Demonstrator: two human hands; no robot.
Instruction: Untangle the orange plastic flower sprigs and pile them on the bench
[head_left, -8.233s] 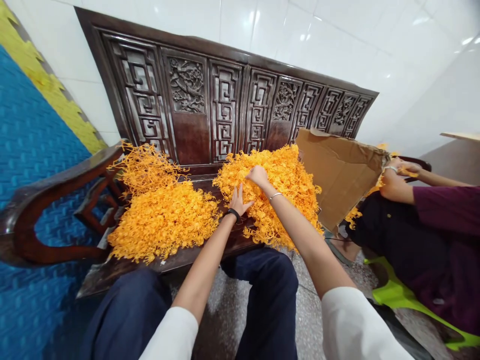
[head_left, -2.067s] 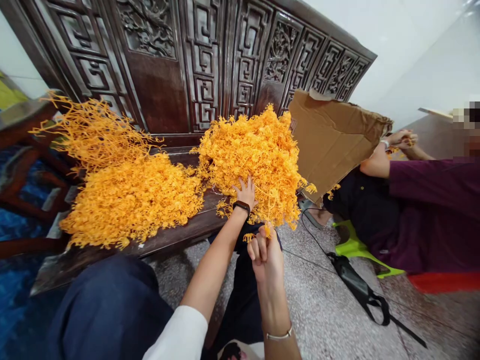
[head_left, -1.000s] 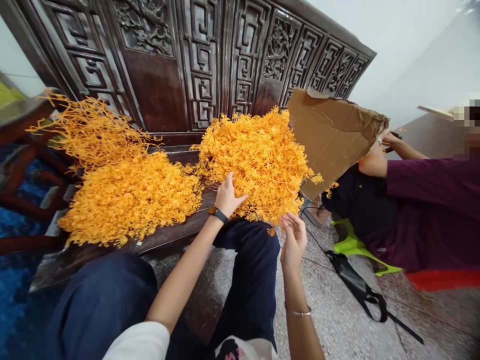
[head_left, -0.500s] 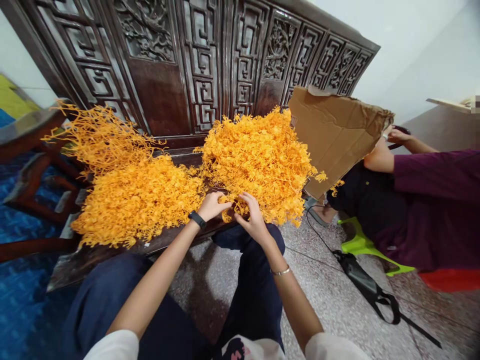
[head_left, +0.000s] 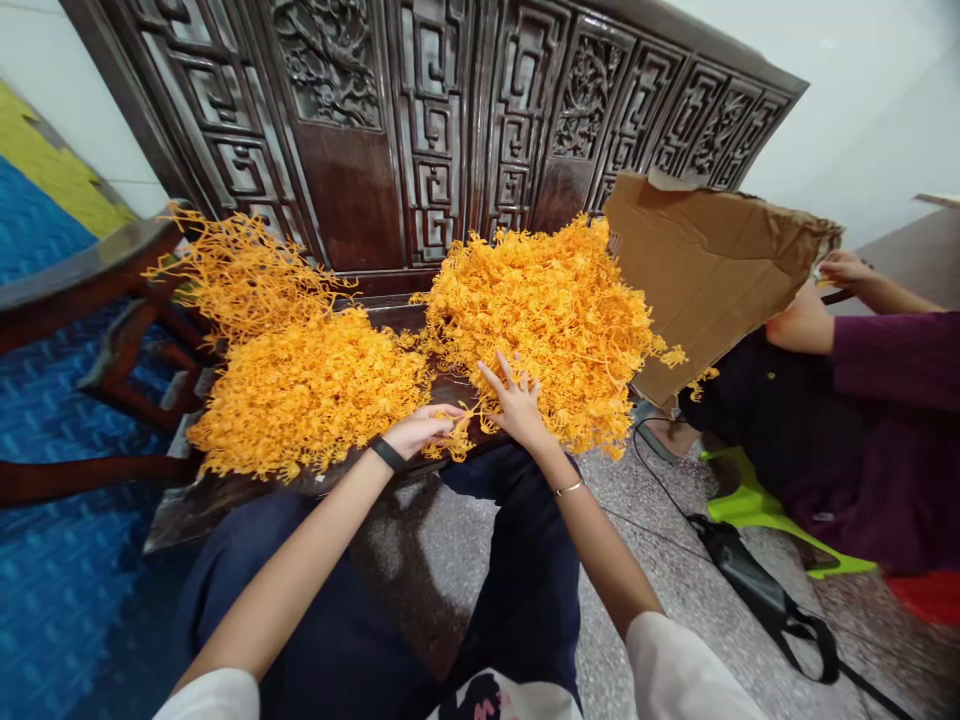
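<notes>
Two heaps of orange, stringy plastic-looking pieces with frilled ends lie on a dark wooden bench (head_left: pixel 169 520): a left heap (head_left: pixel 307 395) and a right heap (head_left: pixel 540 310). My left hand (head_left: pixel 424 430), with a black band at its wrist, is closed on a small orange frilled piece (head_left: pixel 456 440) at the bench's front edge, between the heaps. Fingers spread, my right hand (head_left: pixel 517 405) rests against the near side of the right heap. A thin orange strand shows between the two hands.
Longer orange strands (head_left: pixel 255 275) lie behind the left heap. A cardboard sheet (head_left: pixel 705 270) leans at the right end. Another person in a purple top (head_left: pixel 900 430) sits beside a lime-green stool (head_left: pixel 780 510). A black strap (head_left: pixel 757 590) lies on the floor.
My left hand has closed on an orange piece and drawn slightly nearer. My right hand has spread its fingers and reached onto the right heap. The view has shifted left.
</notes>
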